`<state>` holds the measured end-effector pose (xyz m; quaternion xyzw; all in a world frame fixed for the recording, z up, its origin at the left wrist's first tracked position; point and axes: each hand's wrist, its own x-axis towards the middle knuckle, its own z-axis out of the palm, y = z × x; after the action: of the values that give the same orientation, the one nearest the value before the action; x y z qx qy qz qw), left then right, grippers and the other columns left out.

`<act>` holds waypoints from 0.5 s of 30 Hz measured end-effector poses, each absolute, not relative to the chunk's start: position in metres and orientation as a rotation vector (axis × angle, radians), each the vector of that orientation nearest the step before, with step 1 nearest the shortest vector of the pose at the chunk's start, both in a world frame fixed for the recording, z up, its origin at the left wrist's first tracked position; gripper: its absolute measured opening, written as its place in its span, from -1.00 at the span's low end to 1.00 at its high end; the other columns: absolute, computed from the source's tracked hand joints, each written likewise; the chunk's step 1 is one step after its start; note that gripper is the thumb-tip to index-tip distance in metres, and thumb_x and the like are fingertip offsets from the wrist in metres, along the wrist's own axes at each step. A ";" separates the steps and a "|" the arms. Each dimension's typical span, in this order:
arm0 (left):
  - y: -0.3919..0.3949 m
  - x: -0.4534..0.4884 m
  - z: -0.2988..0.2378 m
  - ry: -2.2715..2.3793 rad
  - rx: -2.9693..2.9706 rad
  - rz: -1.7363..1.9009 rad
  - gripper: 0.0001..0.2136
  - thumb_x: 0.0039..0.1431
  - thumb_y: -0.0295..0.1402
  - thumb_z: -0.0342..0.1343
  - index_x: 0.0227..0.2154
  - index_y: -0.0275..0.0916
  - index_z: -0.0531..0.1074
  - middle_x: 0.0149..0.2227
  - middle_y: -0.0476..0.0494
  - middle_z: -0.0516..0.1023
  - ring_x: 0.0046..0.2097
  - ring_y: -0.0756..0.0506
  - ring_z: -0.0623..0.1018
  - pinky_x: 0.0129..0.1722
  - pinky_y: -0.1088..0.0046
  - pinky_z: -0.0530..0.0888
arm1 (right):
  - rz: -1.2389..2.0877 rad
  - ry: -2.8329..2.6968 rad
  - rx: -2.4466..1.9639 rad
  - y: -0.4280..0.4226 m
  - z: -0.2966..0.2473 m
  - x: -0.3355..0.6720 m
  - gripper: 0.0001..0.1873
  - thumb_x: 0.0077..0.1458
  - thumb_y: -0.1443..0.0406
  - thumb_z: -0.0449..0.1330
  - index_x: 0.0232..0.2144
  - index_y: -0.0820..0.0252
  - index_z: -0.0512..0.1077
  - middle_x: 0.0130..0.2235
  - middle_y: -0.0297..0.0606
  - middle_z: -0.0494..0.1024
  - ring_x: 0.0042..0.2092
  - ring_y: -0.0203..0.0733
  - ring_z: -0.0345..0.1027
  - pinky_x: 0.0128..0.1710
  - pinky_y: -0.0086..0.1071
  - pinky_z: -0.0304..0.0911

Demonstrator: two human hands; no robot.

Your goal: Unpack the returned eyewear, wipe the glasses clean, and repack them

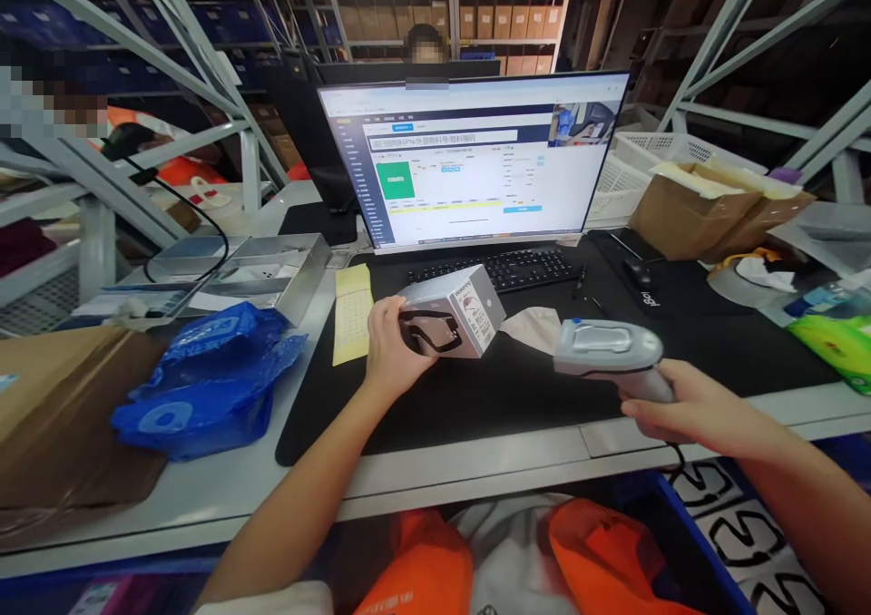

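My left hand (pixel 389 347) grips a small grey product box (pixel 455 311) printed with goggles, holding it tilted above the black desk mat (pixel 476 388). A white label on the box's right end faces the scanner. My right hand (pixel 687 408) is closed round the handle of a grey barcode scanner (pixel 608 349), whose head points left at the box from a short distance. The scanner's cable drops off the table's front edge.
A monitor (pixel 469 157) and black keyboard (pixel 500 268) stand behind the box. Blue plastic bags (pixel 204 384) and a brown carton (pixel 61 415) lie at left, a metal tray (pixel 272 270) behind them. Cardboard boxes (pixel 708 207) and white baskets sit at right. Another person sits behind the monitor.
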<state>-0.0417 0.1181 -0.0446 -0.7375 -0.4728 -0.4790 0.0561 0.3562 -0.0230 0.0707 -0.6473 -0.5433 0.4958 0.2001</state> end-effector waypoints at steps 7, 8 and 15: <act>0.117 -0.042 -0.044 -1.437 -2.271 -1.432 -0.08 -0.19 -0.41 0.35 0.29 -0.23 0.08 0.20 -0.41 0.25 0.29 -0.43 0.30 0.31 -0.12 0.32 | 1.508 -1.419 -1.681 -0.021 0.060 0.334 -0.47 -0.14 -0.06 0.45 -0.39 0.18 0.35 -0.51 -0.43 0.25 -0.55 -0.41 0.04 -0.59 -0.47 -0.05; 0.117 -0.042 -0.043 -1.454 -2.272 -1.432 -0.08 -0.19 -0.43 0.35 0.29 -0.21 0.08 0.20 -0.40 0.24 0.30 -0.43 0.30 0.31 -0.12 0.32 | 1.498 -1.375 -1.691 -0.021 0.058 0.339 -0.45 -0.17 -0.08 0.45 -0.39 0.18 0.35 -0.53 -0.44 0.25 -0.57 -0.41 0.02 -0.60 -0.47 -0.06; 0.107 -0.042 -0.034 -1.701 -2.409 -1.615 0.00 -0.22 -0.31 0.47 0.31 -0.12 0.08 0.27 -0.34 0.22 0.33 -0.40 0.30 0.30 -0.09 0.36 | 0.616 -1.167 -2.115 0.026 0.029 0.461 -0.36 -0.20 -0.10 0.40 -0.11 0.06 0.43 -0.33 -0.12 0.62 -0.32 0.08 0.49 -0.34 -0.14 0.36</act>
<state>-0.0417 0.1074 -0.0340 -0.7121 -0.5029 -0.4774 -0.1098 0.4614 0.0257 0.0286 -0.8042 -0.4437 0.2342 0.3185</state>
